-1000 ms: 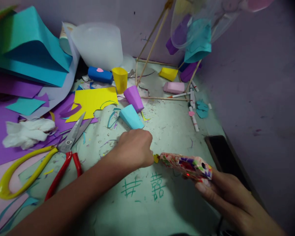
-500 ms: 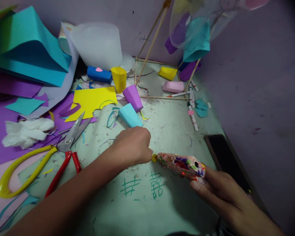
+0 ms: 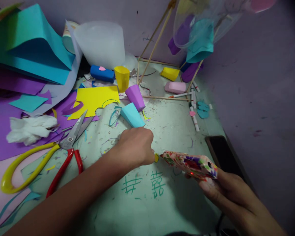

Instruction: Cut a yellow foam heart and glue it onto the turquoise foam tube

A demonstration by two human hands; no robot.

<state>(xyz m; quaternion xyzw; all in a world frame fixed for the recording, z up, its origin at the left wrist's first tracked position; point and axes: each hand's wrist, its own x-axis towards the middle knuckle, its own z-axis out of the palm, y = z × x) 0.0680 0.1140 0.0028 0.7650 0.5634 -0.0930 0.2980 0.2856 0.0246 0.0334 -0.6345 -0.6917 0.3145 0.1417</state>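
Observation:
My left hand (image 3: 135, 147) is closed over the table, pinching a small yellow paper piece (image 3: 156, 158) that sticks out past the fingertips. Its other end is hidden by the fingers. In my right hand (image 3: 232, 193) is a hot glue gun (image 3: 190, 164) with a colourful patterned covering and a small red light. The nozzle points left, a short gap from the yellow piece. Just beyond my left hand lies a light blue paper cup shape (image 3: 132, 115), with a purple one (image 3: 135, 97) touching or close behind it.
Large scissors (image 3: 70, 141) lie half open at left, near crumpled white tissue (image 3: 30, 129) and coloured paper sheets (image 3: 95, 98). A stick frame (image 3: 151, 49) stands at the back. Markers (image 3: 194, 114) and a phone (image 3: 222, 154) are at right, beside the wall.
The glue gun's nozzle has drawn back to the right, away from the yellow paper piece. My left hand keeps its pinch; the whole view has shifted slightly.

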